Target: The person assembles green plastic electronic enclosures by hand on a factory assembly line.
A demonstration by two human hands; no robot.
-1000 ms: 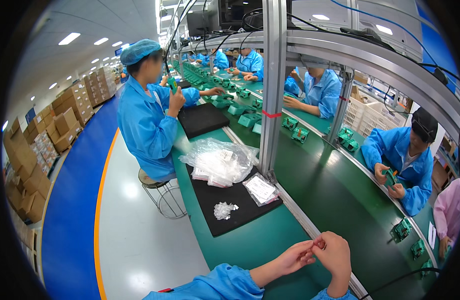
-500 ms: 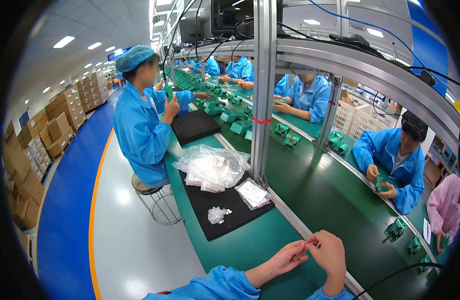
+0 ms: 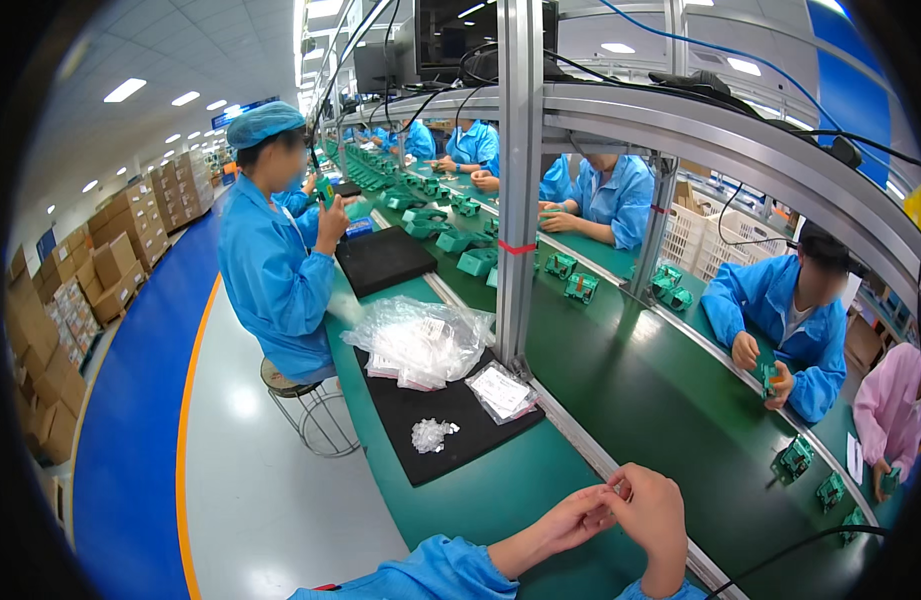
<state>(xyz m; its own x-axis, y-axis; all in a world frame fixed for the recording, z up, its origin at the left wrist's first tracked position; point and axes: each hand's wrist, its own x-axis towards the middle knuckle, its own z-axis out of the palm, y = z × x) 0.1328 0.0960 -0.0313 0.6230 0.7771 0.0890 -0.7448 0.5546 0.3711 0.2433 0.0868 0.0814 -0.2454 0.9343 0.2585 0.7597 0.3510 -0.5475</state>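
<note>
My left hand (image 3: 572,517) and my right hand (image 3: 648,508) meet fingertip to fingertip over the green bench, beside the belt's metal edge. Both are closed in a pinch. Whatever they hold between the fingertips is too small or too hidden to make out. Beyond them lies a black mat (image 3: 460,452) with a small heap of clear plastic pieces (image 3: 432,434) on its near part. Farther back on the mat rest a large clear plastic bag (image 3: 426,335) and a flat bag with a white label (image 3: 501,389).
A metal post (image 3: 520,200) rises between bench and green conveyor belt (image 3: 620,365). Green housings (image 3: 581,285) stand along the belt. To the left a co-worker (image 3: 275,260) holds a green tool. Across the belt another person (image 3: 785,330) handles a green part. A black cable (image 3: 795,548) crosses at lower right.
My fingers have come closer together, the right hand overlapping the left fingertips more. Across the belt, the co-worker's hands have moved apart, with the green part now in one hand.
</note>
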